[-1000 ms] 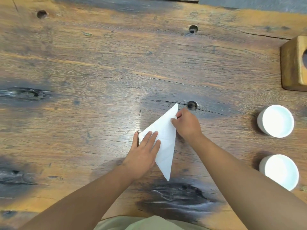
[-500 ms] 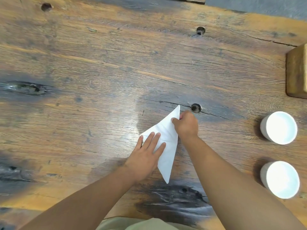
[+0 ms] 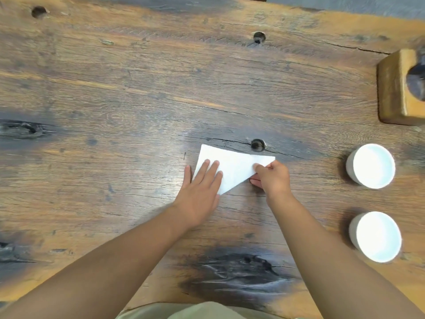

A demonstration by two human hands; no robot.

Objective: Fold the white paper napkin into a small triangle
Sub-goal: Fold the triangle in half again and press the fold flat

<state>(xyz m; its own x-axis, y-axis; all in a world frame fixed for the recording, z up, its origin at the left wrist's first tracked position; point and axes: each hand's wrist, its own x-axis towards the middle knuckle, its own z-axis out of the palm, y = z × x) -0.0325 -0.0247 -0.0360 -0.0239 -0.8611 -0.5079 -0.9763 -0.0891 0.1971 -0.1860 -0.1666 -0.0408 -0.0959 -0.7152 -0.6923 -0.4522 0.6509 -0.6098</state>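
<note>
A single head-worn wide-angle camera provides the only view; no second view overlaps it. It looks forward and steeply down onto the table [image 3: 138, 93], almost top-down. Both forearms enter from the bottom edge and converge near frame centre, where the left hand [image 3: 202, 187] and right hand [image 3: 272, 178] meet at the napkin [image 3: 234, 169]. The far table edge runs along the top right (a grey strip lies beyond it). Range is close, at arm's reach. Two bowls [image 3: 371, 165] and a block [image 3: 400, 86] sit at the right margin, the block partly cropped.
</note>
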